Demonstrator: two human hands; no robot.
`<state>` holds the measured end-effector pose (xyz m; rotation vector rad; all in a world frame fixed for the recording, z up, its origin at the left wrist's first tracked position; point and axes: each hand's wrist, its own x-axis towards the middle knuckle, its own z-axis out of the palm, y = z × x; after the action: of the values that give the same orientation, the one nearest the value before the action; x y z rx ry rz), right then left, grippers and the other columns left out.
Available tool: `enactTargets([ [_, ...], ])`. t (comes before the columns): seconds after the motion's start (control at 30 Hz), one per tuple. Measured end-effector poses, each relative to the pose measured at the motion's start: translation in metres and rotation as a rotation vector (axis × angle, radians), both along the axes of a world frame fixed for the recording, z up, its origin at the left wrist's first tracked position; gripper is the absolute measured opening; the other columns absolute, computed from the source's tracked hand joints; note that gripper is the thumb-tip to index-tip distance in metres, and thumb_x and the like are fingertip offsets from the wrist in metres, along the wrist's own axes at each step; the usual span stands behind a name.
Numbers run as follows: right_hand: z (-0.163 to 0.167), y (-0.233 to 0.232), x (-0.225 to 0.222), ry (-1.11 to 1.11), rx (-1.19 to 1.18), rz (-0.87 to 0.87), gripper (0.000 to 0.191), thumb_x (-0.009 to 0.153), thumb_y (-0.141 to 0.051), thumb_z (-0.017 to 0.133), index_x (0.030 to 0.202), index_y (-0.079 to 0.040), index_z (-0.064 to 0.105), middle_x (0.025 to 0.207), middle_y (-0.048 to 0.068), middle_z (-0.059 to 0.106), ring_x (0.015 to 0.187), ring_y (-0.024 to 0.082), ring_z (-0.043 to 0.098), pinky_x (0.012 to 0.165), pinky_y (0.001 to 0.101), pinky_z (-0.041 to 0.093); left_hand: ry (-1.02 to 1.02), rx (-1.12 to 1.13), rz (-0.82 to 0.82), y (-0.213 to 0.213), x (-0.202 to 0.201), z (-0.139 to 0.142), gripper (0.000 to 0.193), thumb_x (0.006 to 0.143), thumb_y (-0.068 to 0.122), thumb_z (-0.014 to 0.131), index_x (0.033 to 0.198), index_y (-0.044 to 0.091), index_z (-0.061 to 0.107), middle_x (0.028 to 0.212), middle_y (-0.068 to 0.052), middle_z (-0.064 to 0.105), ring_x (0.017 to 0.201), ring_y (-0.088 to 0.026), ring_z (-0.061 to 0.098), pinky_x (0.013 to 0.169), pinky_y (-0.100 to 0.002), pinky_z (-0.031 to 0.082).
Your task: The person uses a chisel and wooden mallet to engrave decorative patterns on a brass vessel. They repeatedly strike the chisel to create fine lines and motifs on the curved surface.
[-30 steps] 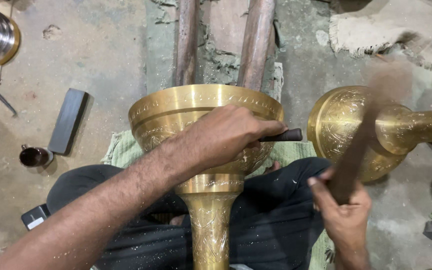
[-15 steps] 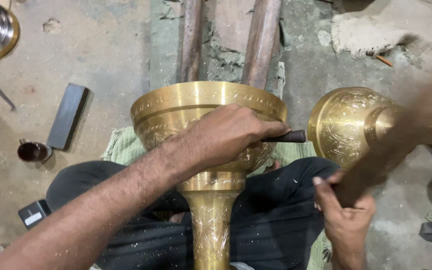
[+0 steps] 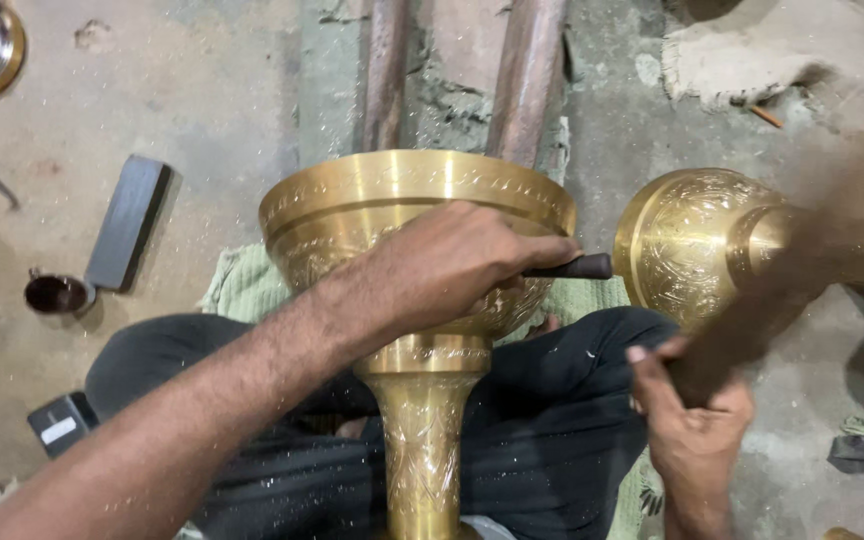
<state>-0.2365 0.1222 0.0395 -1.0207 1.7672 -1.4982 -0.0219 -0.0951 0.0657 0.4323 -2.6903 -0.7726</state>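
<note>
Brass engraved vessel [image 3: 422,260] lying across the seated person's lap.
Left hand [image 3: 452,265] is pressing on the vessel's bowl, fingers curled around a dark chisel [image 3: 577,267]; right of the vessel, right hand [image 3: 697,425] is gripping a motion-blurred wooden mallet [image 3: 782,280].

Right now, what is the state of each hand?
Left hand: closed on a dark punch, set against the brass bowl.
Right hand: closed on a blurred mallet.

Bare forearms, no sleeves; left hand [image 3: 452,265], right hand [image 3: 697,425] ungloved; black trousers (flecked with pale shavings).
</note>
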Motion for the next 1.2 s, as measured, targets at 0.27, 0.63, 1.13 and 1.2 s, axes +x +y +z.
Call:
enactTargets([
  [0.27,0.006,0.000,0.001,0.146,0.115,0.031,0.014,0.093,0.001,0.074,0.100,-0.007,0.064,0.073,0.003,0.062,0.058,0.009,0.056,0.052,0.0254,0.045,0.095,0.012,0.002,0.001,0.000,-0.002,0.038,0.093,0.008,0.073,0.131,0.012,0.068,0.098,-0.009,0.079,0.083,-0.015,0.077,0.075,-0.035,0.067],
  [0.63,0.014,-0.001,0.010,0.579,0.301,0.170,0.019,0.086,0.001,0.079,0.095,-0.004,0.062,0.072,0.004,0.064,0.064,0.008,0.060,0.056,0.0243,0.047,0.052,0.040,0.005,0.001,0.002,-0.004,0.038,0.095,0.007,0.072,0.133,0.012,0.066,0.097,-0.009,0.080,0.079,-0.014,0.078,0.072,-0.033,0.067],
  [1.13,0.014,0.001,0.004,-0.200,-0.257,0.031,0.023,0.100,0.006,0.068,0.112,-0.008,0.054,0.086,0.008,0.062,0.066,0.014,0.062,0.057,0.0312,0.051,0.115,0.122,0.041,0.008,0.019,0.005,0.048,0.092,0.012,0.073,0.139,0.018,0.060,0.091,-0.007,0.078,0.077,-0.017,0.076,0.065,-0.034,0.066],
  [1.2,0.017,0.000,-0.008,-0.327,-0.268,0.080,0.013,0.103,0.003,0.066,0.113,0.000,0.057,0.080,0.009,0.060,0.066,0.013,0.061,0.058,0.0300,0.050,0.111,0.152,0.079,0.009,0.018,0.000,0.047,0.095,0.010,0.071,0.140,0.019,0.059,0.091,-0.007,0.078,0.077,-0.017,0.076,0.067,-0.034,0.067],
])
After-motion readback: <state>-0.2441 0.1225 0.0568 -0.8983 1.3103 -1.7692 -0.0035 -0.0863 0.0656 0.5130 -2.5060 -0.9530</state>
